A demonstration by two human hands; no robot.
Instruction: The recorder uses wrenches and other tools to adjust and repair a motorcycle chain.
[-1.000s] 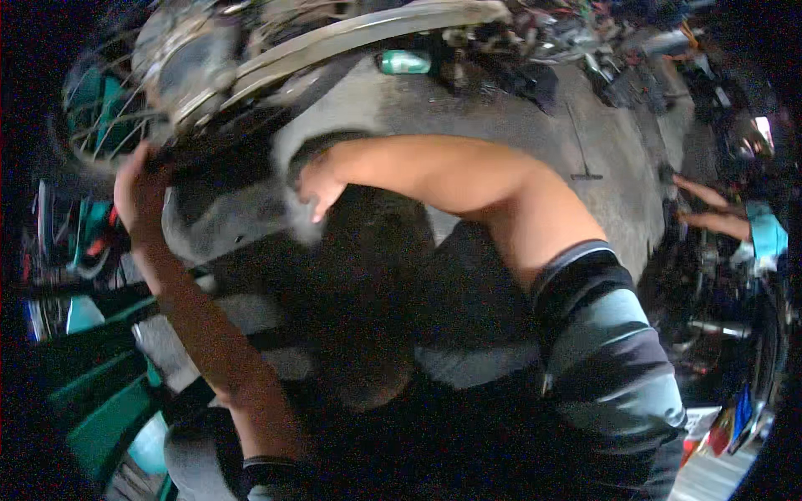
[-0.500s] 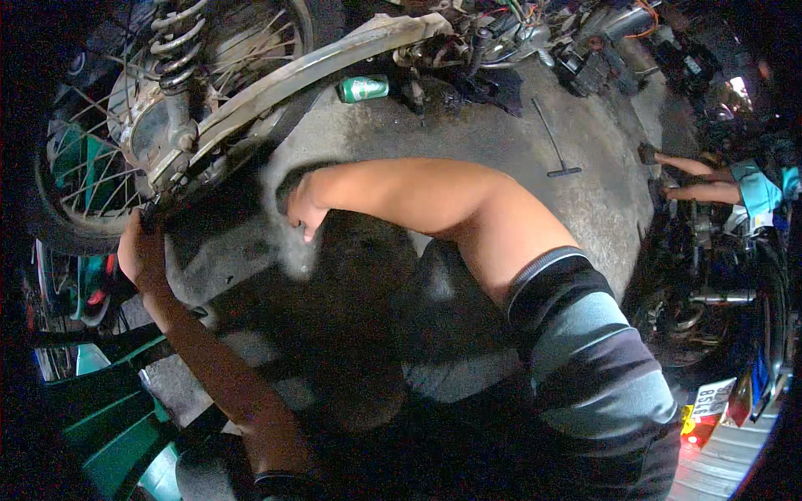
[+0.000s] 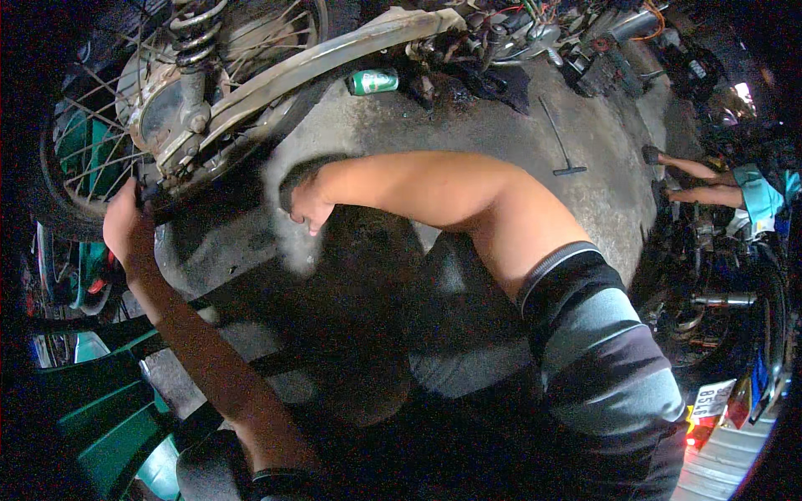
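A motorcycle rear wheel [image 3: 92, 159] with spokes, a shock spring [image 3: 196, 33] and a dusty swing arm [image 3: 334, 50] fills the upper left. My left hand [image 3: 125, 227] is closed on a dark tool [image 3: 150, 194] at the wheel's hub [image 3: 167, 117]. My right hand [image 3: 307, 204] reaches across under the swing arm, fingers curled around a dark object [image 3: 291, 177]; what it is cannot be made out. My knees and dark trousers [image 3: 368, 334] hide the floor below.
A green can [image 3: 373, 81] and a T-handle tool [image 3: 561, 138] lie on the concrete floor [image 3: 468, 125]. Engine parts and wires [image 3: 535, 37] sit at the top. Another person's legs [image 3: 689, 179] are at right, green plastic chairs [image 3: 109, 417] at lower left.
The view has tilted, so the wheel and both hands sit lower in the picture. My left hand stays at the hub; my right hand stays under the swing arm.
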